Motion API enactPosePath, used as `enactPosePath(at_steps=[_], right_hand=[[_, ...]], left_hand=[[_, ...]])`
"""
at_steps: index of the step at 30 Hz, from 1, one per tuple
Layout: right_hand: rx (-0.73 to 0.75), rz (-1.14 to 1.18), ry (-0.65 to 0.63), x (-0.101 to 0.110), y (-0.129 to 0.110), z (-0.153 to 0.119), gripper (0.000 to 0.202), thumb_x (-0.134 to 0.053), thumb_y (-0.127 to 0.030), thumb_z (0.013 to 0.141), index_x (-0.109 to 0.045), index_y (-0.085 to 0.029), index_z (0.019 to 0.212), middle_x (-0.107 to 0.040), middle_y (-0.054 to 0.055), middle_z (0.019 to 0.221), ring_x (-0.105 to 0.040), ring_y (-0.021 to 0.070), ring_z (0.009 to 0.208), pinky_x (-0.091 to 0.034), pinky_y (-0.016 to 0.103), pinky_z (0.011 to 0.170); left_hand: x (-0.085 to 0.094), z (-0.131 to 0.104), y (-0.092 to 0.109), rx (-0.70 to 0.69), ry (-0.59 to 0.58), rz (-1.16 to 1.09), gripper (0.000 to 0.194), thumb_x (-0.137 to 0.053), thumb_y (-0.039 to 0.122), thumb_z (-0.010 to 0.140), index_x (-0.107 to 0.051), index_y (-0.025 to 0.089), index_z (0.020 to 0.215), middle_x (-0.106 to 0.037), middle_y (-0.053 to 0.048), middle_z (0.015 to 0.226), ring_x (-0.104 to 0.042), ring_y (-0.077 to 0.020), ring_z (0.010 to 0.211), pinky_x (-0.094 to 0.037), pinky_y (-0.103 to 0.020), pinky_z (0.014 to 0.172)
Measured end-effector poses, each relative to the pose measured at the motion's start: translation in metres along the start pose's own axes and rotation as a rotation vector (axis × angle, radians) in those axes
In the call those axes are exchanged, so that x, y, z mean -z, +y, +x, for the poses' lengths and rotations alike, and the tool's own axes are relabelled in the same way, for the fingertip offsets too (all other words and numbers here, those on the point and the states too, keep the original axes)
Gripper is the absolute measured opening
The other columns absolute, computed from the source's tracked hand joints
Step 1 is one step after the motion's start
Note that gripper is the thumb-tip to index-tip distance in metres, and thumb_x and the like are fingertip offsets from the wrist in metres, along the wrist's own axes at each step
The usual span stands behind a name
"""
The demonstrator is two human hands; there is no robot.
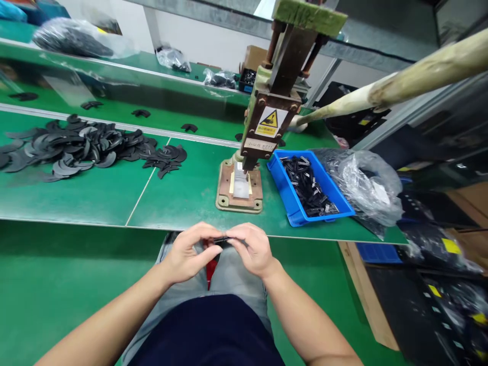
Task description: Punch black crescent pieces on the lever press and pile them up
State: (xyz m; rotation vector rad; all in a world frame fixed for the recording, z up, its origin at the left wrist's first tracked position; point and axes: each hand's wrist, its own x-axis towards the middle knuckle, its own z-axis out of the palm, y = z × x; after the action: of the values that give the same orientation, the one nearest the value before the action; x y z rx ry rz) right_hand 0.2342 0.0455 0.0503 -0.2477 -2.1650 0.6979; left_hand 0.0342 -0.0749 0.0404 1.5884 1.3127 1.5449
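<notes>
Above my lap, just off the front edge of the bench, my left hand (pixel 195 252) and my right hand (pixel 252 248) meet fingertip to fingertip. Between them they pinch a small black part (pixel 221 239), mostly covered by the fingers. Whether it is one piece or two I cannot tell. Straight ahead stands a hand press (pixel 263 122) with a warning label. On its base plate (pixel 224 201) lies a pale metal fixture (pixel 241 188). A blue bin (pixel 285 195) of small black parts with metal bits (pixel 308 188) sits right of the press.
Curved black pieces (pixel 68 147) lie heaped at the left, with a smaller pile (pixel 165 158) nearer the press. More sit spaced along a green strip (pixel 163 119) behind. A long pole-like lever (pixel 381 91) reaches out to the upper right. A plastic bag (pixel 369 178) lies beside the bin.
</notes>
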Motion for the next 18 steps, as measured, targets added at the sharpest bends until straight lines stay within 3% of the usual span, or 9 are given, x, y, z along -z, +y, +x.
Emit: enactPosePath(at_steps=[3,7,9,11,13,15,17,18], right_hand=[[0.087,-0.072,-0.055,0.004,0.003,0.005,0.026,-0.068,-0.015,0.098,-0.069,-0.024,0.123,-0.083,0.005,0.102,-0.077,0.0175,0.094,-0.060,0.034,0.082],[0.207,-0.167,-0.151,0.013,0.003,0.017,0.024,-0.063,-0.021,0.102,-0.070,-0.027,0.124,-0.083,0.003,0.108,-0.077,0.0164,0.096,-0.058,0.033,0.081],[0.251,-0.202,-0.195,0.025,0.003,0.026,0.027,-0.063,-0.023,0.102,-0.069,-0.027,0.128,-0.083,0.004,0.112,-0.077,0.0160,0.098,-0.058,0.033,0.082],[0.233,-0.261,-0.185,0.045,0.005,0.038,0.032,-0.066,-0.023,0.100,-0.067,-0.027,0.132,-0.082,0.005,0.118,-0.076,0.0183,0.105,-0.059,0.036,0.089],[0.128,-0.337,-0.023,0.074,0.010,0.056,0.034,-0.069,-0.025,0.098,-0.067,-0.027,0.132,-0.080,0.007,0.120,-0.074,0.0220,0.112,-0.059,0.042,0.098],[0.007,-0.376,0.286,0.108,0.015,0.081,0.031,-0.069,-0.028,0.099,-0.067,-0.027,0.130,-0.076,0.008,0.122,-0.072,0.0240,0.115,-0.058,0.046,0.103],[-0.018,-0.345,0.541,0.141,0.019,0.113,0.040,-0.070,-0.038,0.099,-0.062,-0.027,0.136,-0.070,0.010,0.129,-0.069,0.0241,0.119,-0.058,0.047,0.106],[0.017,-0.298,0.574,0.156,0.018,0.130,0.050,-0.070,-0.043,0.098,-0.055,-0.027,0.143,-0.066,0.010,0.136,-0.067,0.0242,0.125,-0.057,0.048,0.109]], left_hand=[[0.007,0.012,0.005,0.196,-0.124,-0.063,0.012,-0.070,0.031,0.103,-0.077,0.021,0.104,-0.076,-0.007,0.098,-0.071,-0.0189,0.091,-0.057,-0.033,0.086],[0.010,0.027,0.009,0.481,-0.319,-0.338,0.026,-0.079,0.041,0.095,-0.067,0.019,0.093,-0.069,-0.002,0.081,-0.064,-0.0145,0.074,-0.054,-0.028,0.071],[0.009,0.037,0.005,0.502,-0.349,-0.423,0.032,-0.086,0.042,0.089,-0.065,0.019,0.096,-0.068,0.000,0.082,-0.063,-0.0129,0.072,-0.054,-0.027,0.071],[0.008,0.052,-0.004,0.470,-0.302,-0.403,0.038,-0.088,0.044,0.086,-0.067,0.020,0.107,-0.070,0.000,0.086,-0.065,-0.0130,0.074,-0.056,-0.028,0.073],[0.008,0.074,-0.017,0.412,-0.186,-0.305,0.042,-0.088,0.048,0.084,-0.070,0.020,0.111,-0.072,-0.002,0.089,-0.069,-0.0150,0.077,-0.058,-0.030,0.077],[0.008,0.101,-0.033,0.345,-0.046,-0.187,0.041,-0.086,0.053,0.083,-0.071,0.020,0.101,-0.075,-0.004,0.089,-0.072,-0.0181,0.079,-0.059,-0.032,0.079],[0.008,0.129,-0.047,0.290,0.035,-0.055,0.036,-0.081,0.054,0.086,-0.071,0.021,0.095,-0.078,-0.005,0.090,-0.075,-0.0206,0.082,-0.060,-0.034,0.081],[0.008,0.142,-0.053,0.262,0.042,0.039,0.032,-0.078,0.052,0.088,-0.073,0.021,0.095,-0.079,-0.005,0.092,-0.075,-0.0211,0.083,-0.060,-0.034,0.082]])
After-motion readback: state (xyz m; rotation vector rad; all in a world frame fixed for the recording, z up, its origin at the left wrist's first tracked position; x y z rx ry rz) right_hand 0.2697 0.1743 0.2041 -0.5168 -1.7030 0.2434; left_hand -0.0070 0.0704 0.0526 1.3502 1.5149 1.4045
